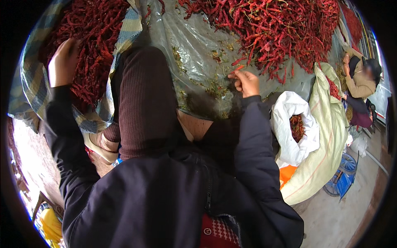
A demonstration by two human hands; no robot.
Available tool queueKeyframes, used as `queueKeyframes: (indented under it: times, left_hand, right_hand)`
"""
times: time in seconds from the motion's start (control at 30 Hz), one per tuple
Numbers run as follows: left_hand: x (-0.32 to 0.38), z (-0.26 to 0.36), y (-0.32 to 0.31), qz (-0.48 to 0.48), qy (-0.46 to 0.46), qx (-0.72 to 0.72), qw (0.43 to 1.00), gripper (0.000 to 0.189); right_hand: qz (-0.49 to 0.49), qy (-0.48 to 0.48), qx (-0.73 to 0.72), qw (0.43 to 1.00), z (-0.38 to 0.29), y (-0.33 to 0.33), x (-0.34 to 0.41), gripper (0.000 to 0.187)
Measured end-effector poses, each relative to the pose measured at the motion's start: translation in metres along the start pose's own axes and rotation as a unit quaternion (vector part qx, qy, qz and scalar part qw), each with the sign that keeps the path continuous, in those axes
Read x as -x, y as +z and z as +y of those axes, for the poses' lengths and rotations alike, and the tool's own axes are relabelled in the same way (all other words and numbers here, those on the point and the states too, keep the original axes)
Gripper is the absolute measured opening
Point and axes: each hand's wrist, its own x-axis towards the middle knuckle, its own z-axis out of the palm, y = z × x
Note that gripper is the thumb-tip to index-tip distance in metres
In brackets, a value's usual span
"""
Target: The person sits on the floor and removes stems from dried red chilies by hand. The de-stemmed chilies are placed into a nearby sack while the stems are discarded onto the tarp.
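My left hand, blurred, is over a heap of dark red dried chili peppers lying in a blue-and-cream checked cloth. Its fingertips are hard to make out, so I cannot tell whether anything is in them. Between thumb and forefinger of my right hand is a small orange-red chili. That hand hovers above a clear plastic sheet strewn with green stems and scraps. Just beyond it rises a large pile of brighter red chilies.
At my right stands an open white bag with reddish chili bits inside, against a tall pale green woven sack. Farther right a person in a tan top sits near another sack. A blue wheeled cart is on the concrete floor.
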Motion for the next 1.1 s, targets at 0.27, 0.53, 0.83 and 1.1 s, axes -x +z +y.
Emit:
queueKeyframes:
  times: [0.27, 0.53, 0.83, 1.1]
  left_hand:
    - [0.04, 0.329, 0.064, -0.444, -0.026, 0.743, 0.5, 0.032]
    - [0.044, 0.335, 0.099, -0.42, -0.054, 0.788, 0.447, 0.023]
    - [0.029, 0.337, 0.112, -0.408, -0.01, 0.846, 0.342, 0.014]
    - [0.051, 0.351, 0.105, -0.466, 0.048, 0.812, 0.349, 0.015]
  right_hand:
    - [-0.057, -0.17, 0.051, 0.983, -0.069, 0.027, 0.113, 0.012]
    - [0.075, -0.198, 0.159, 0.964, -0.068, 0.012, 0.085, 0.015]
    - [-0.009, -0.126, -0.041, 0.991, -0.079, 0.033, 0.059, 0.011]
    - [0.039, -0.132, -0.019, 0.99, -0.064, -0.001, 0.086, 0.017]
